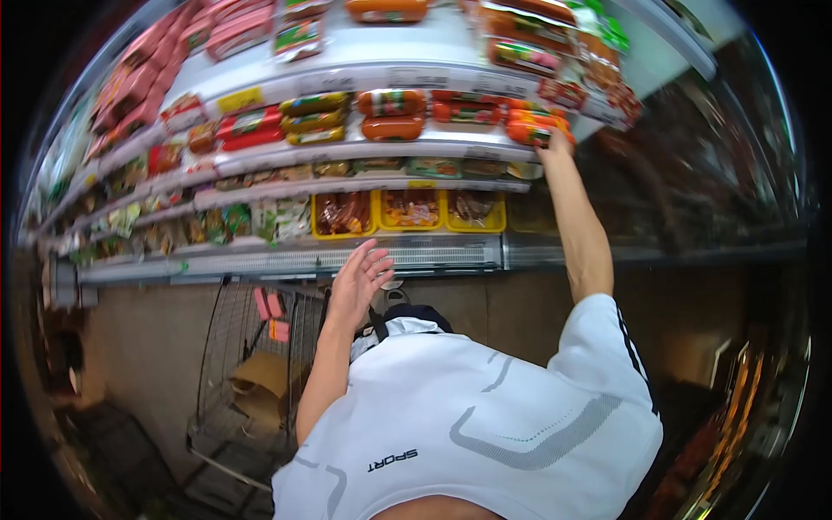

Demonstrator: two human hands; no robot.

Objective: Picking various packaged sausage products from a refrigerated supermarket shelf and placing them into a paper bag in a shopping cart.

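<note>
My right hand reaches up to the right end of a refrigerated shelf and touches a pack of orange sausages. Its fingertips are blurred against the pack, so whether they grip it is unclear. In front of the lower chiller edge, my left hand hangs with its fingers apart and nothing in it. Left of the orange pack, on the same shelf, lie red sausage packs, thick brown-orange sausages and yellowish sausage packs.
A wire shopping cart stands at my left, with pink packages and a brown paper bag in it. Yellow trays of packed meat line the bottom shelf. A dark glassy panel borders the shelves on the right.
</note>
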